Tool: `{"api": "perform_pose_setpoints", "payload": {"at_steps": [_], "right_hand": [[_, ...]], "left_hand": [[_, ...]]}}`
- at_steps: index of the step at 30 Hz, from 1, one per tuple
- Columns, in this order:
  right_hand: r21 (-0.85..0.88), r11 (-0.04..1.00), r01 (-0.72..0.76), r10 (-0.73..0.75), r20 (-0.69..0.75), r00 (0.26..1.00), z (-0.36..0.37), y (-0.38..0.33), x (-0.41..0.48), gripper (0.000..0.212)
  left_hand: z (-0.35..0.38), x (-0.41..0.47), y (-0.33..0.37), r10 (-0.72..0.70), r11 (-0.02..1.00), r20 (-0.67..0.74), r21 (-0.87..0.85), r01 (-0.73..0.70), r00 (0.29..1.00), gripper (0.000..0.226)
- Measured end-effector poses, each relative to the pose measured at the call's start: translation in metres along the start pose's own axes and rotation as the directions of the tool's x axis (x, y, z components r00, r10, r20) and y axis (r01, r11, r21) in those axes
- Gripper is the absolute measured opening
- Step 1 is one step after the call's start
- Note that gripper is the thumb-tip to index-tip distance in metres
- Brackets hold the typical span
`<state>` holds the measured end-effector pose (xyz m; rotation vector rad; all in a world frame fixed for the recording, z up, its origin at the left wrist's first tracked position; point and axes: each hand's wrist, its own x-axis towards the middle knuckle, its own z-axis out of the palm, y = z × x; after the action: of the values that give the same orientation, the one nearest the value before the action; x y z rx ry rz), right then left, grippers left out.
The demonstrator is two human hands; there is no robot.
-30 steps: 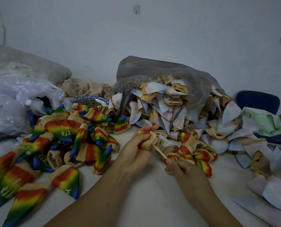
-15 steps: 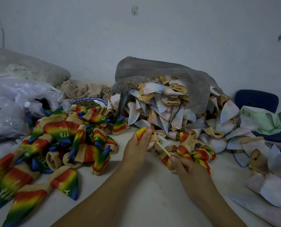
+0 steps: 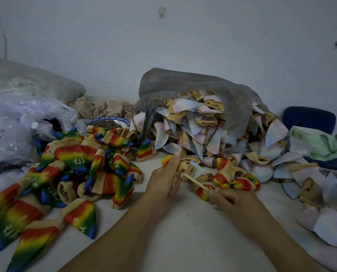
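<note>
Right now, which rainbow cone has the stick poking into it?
The small rainbow cone gripped by the left hand; the right hand holds the stick in it. The other cones lie loose on the table.

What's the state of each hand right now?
Left hand: closed, holding a rainbow cloth piece.
Right hand: closed, holding a thin stick.

stick tip hidden inside sock, bowl contents indistinct
</note>
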<state>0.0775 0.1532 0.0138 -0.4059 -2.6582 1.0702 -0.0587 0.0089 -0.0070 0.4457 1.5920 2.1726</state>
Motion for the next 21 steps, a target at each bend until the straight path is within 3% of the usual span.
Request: {"api": "perform_pose_setpoints", "payload": {"at_steps": [6,9,11,14,18,21], "right_hand": [[-0.136,0.99,-0.02,0.026,0.044,0.999,-0.012,0.0,-0.003,0.05],[-0.23,0.973,-0.024,0.037,0.054,0.998,-0.01,-0.002,-0.003,0.042],[-0.268,0.963,-0.023,0.035,0.039,0.999,-0.007,-0.003,-0.002,0.044],[-0.305,0.952,-0.032,0.03,-0.012,0.999,-0.001,-0.006,-0.003,0.046],[-0.101,0.99,-0.095,0.085,-0.099,0.991,0.022,-0.007,-0.004,0.036],[0.123,0.98,-0.154,0.168,-0.109,0.98,0.037,-0.011,-0.005,0.037]], "left_hand": [[0.002,-0.002,-0.001,-0.075,0.983,0.044,0.172,0.066,0.996,0.047],[0.008,-0.002,-0.002,-0.103,0.952,0.005,0.291,0.097,0.995,0.054],[0.012,0.0,-0.005,-0.092,0.917,-0.047,0.386,0.103,0.995,0.065],[0.018,0.002,-0.01,-0.058,0.863,-0.079,0.497,0.09,0.995,0.064],[0.023,0.004,-0.013,0.004,0.771,-0.11,0.633,0.067,0.994,0.072],[0.025,0.004,-0.016,0.063,0.764,-0.054,0.645,-0.013,0.997,0.062]]}}
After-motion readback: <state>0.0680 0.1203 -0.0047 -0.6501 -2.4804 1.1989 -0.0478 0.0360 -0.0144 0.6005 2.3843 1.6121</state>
